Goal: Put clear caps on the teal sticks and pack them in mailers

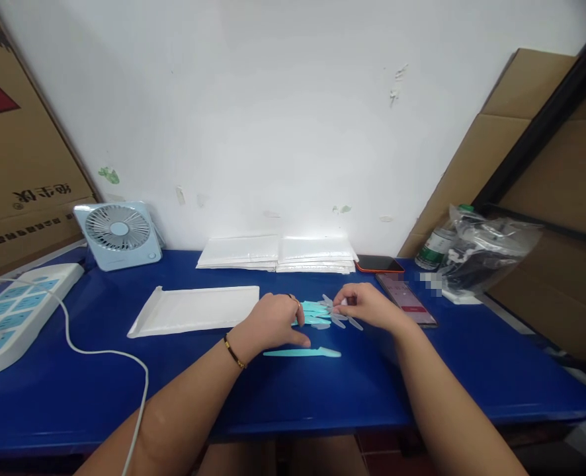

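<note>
Several teal plastic sticks [315, 313] lie in a small pile at the middle of the blue table, with translucent caps [355, 323] around their right end. My left hand [278, 322] is over the left part of the pile, fingers apart and curved down. My right hand [360, 304] is at the right end, its thumb and index finger pinched on a small pale piece, probably a cap. One teal stick [300, 353] lies by itself in front of the pile, just below my left thumb. A white padded envelope [198, 309] lies flat left of my left hand.
White packets [238, 251] are stacked against the wall. A small blue fan [119, 237] stands at the left, near a power strip [25, 311] and its white cable. At the right are two phones [406, 301], a bottle [434, 248] and a plastic bag [486, 254].
</note>
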Tool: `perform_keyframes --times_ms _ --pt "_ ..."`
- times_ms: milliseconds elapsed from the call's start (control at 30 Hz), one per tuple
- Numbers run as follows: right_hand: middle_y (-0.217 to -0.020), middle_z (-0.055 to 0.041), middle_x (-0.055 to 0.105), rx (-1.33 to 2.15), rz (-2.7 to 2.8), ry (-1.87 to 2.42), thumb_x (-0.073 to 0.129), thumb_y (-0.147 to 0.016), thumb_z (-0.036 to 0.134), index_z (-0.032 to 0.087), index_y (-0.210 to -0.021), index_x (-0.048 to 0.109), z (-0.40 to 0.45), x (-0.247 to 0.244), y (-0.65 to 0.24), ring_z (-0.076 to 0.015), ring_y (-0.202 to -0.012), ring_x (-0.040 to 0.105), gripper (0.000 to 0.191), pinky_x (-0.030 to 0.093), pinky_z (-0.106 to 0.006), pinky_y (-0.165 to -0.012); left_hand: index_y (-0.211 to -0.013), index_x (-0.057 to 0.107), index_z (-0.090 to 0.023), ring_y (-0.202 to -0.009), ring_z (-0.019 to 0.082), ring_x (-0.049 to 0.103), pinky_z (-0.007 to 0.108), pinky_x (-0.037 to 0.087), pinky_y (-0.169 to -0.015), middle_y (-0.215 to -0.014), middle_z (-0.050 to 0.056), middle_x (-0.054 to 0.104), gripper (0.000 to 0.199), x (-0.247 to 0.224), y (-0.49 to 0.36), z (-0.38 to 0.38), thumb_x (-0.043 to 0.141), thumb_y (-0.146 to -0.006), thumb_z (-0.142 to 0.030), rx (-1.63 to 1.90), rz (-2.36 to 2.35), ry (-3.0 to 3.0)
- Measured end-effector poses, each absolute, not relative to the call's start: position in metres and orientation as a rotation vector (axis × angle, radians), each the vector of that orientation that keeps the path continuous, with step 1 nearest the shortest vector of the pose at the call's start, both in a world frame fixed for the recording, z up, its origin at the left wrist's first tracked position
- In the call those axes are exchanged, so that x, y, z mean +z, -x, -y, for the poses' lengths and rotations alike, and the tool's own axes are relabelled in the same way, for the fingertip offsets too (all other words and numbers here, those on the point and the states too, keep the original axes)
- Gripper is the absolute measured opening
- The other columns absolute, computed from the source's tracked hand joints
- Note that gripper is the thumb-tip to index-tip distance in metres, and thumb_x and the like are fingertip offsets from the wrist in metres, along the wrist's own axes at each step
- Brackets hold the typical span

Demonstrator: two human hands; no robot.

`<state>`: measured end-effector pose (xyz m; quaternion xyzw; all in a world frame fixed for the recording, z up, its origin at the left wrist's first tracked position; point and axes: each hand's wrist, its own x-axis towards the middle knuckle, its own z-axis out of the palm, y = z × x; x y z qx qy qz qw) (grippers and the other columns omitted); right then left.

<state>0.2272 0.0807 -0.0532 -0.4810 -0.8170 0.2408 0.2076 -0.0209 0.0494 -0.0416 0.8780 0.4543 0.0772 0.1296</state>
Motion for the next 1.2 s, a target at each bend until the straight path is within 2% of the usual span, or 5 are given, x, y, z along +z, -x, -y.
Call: perform_keyframes --times_ms 200,433,633,767,1200 --pt "-0.074 -0.0023 0.067 1.000 2.429 1.121 0.072 -0.066 0.042 0.020 -0.080 0.073 -0.065 -0.045 -0.217 -0.0134 -0.061 0.055 0.026 0.039 -0.023 -0.053 -0.068 0.067 -0.022 -0.067 0.015 0.057 0.025 0.034 -0.058 -0.070 -0.001 0.065 0.011 -0.050 0.012 -0.038 0.066 -0.072 -0.032 0.131 -1.264 -2.513" --pt "-0.061 -0.0011 0.062 1.114 2.201 1.163 0.064 -0.075 0.041 0.017 -0.078 0.071 -0.067 -0.048 -0.216 -0.0117 -0.053 0.052 0.026 0.039 -0.023 -0.049 -0.071 0.061 -0.020 -0.069 0.014 0.056 0.024 0.037 -0.058 -0.081 0.001 0.062 0.012 -0.041 0.023 -0.050 0.055 -0.079 -0.027 0.425 -1.285 -2.390" --pt "-0.067 0.0006 0.061 0.983 1.738 1.099 0.068 -0.073 0.040 0.018 -0.097 0.064 -0.078 -0.047 -0.231 -0.0092 -0.049 0.052 0.032 0.042 -0.023 -0.050 -0.092 0.052 -0.022 -0.056 0.012 0.052 0.023 0.036 -0.051 -0.071 -0.002 0.060 0.022 -0.045 0.034 -0.063 0.036 -0.090 -0.037 0.586 -1.300 -2.109" --pt "-0.064 -0.0019 0.063 0.998 1.561 1.091 0.072 -0.068 0.042 0.015 -0.085 0.069 -0.082 -0.054 -0.226 -0.0105 -0.051 0.054 0.032 0.045 -0.025 -0.052 -0.092 0.058 -0.022 -0.076 0.015 0.057 0.026 0.042 -0.068 -0.084 0.001 0.064 0.037 -0.047 0.036 -0.070 0.026 -0.093 -0.042 0.778 -1.298 -2.170" --pt "-0.064 -0.0031 0.062 1.105 1.538 1.087 0.068 -0.071 0.048 0.013 -0.081 0.068 -0.080 -0.057 -0.207 -0.0107 -0.049 0.056 0.037 0.047 -0.026 -0.052 -0.079 0.059 -0.019 -0.075 0.017 0.055 0.026 0.039 -0.067 -0.077 0.003 0.060 0.035 -0.045 0.033 -0.071 0.032 -0.093 -0.036 0.571 -1.415 -2.548"
